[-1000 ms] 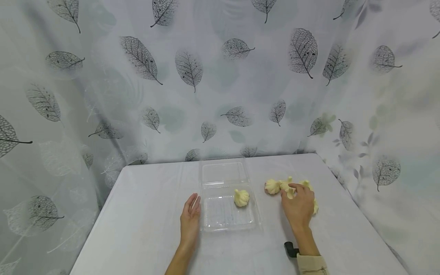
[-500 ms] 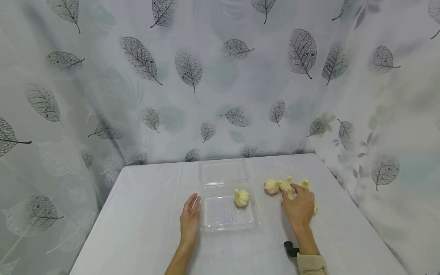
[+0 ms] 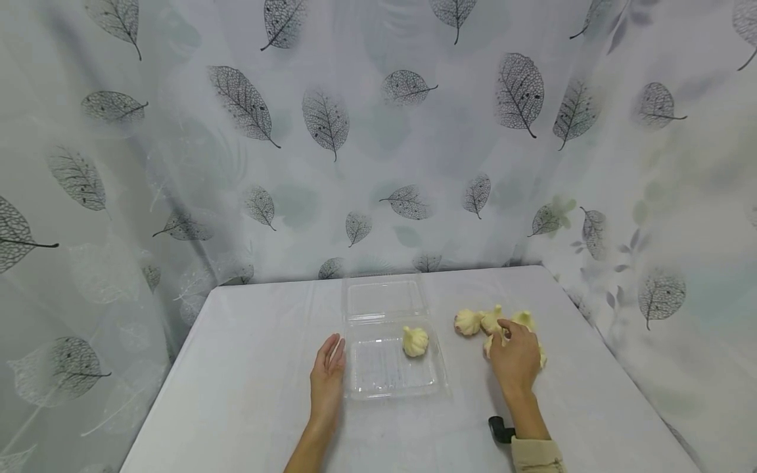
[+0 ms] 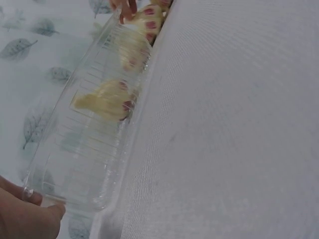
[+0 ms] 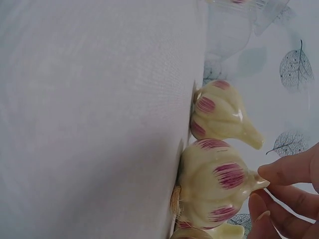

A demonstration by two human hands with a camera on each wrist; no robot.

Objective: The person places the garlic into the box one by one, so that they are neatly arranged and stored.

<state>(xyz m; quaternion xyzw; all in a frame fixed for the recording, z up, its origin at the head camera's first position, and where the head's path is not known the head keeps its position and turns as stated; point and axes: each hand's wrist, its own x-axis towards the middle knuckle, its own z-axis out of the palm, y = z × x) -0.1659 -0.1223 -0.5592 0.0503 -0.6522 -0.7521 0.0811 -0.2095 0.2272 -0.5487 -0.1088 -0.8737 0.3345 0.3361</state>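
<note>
A clear plastic clamshell box (image 3: 378, 395) lies with its lid (image 3: 383, 297) folded back. One garlic bulb (image 3: 415, 341) with painted pink streaks sits in the base's right part. My left hand (image 3: 327, 381) stands beside the box, its fairly straight fingers touching the left wall; in the left wrist view its fingertips (image 4: 54, 208) meet the wall near the rim. To the right, my right hand (image 3: 516, 355) pinches the stem of a garlic bulb (image 5: 214, 181) between thumb and fingers. That bulb appears to rest on the table. My hand partly hides it and its neighbours in the head view.
More garlic bulbs cluster around the right hand, including one at the left (image 3: 468, 322) and one behind (image 3: 523, 320). A white cloth covers the table (image 3: 254, 368). A leaf-print curtain (image 3: 367, 144) hangs behind. A black wrist-mounted piece (image 3: 500, 429) sits by the right sleeve.
My right hand has shifted slightly to the right over the bulbs, and more of the bulb beneath its fingers shows. The left hand and box stay in place.
</note>
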